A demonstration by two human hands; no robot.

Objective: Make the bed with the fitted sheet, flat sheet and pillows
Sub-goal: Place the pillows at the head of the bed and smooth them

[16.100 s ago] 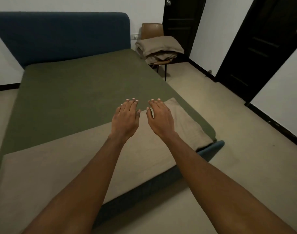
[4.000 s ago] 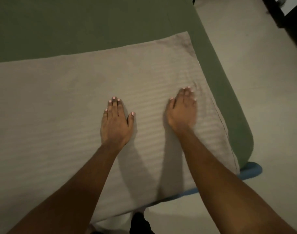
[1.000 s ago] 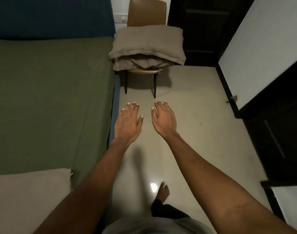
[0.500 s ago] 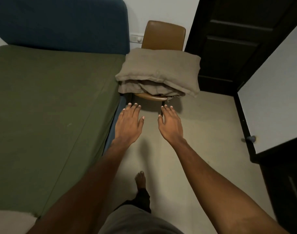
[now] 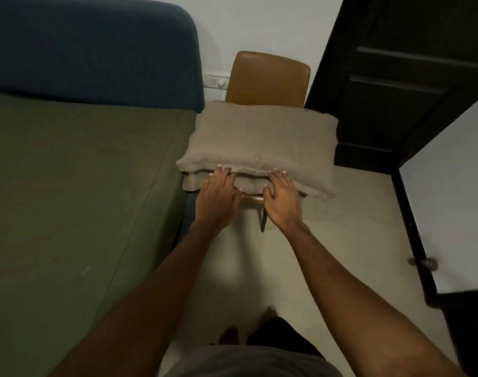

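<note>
Two pillows (image 5: 259,142) lie stacked on the chair (image 5: 267,77), at 12 o'clock from the person. The left hand (image 5: 217,198) and right hand (image 5: 282,202) reach the stack's near edge, fingers nearly straight, tips touching between upper and lower pillow; neither grasps anything. The green sheet (image 5: 69,186), spread flat, lies at 9 o'clock of the chair.

L hand (image 5: 217,198) & R hand (image 5: 282,204) out fwd, palms down, fingers (image 5: 279,178) straight.
</note>
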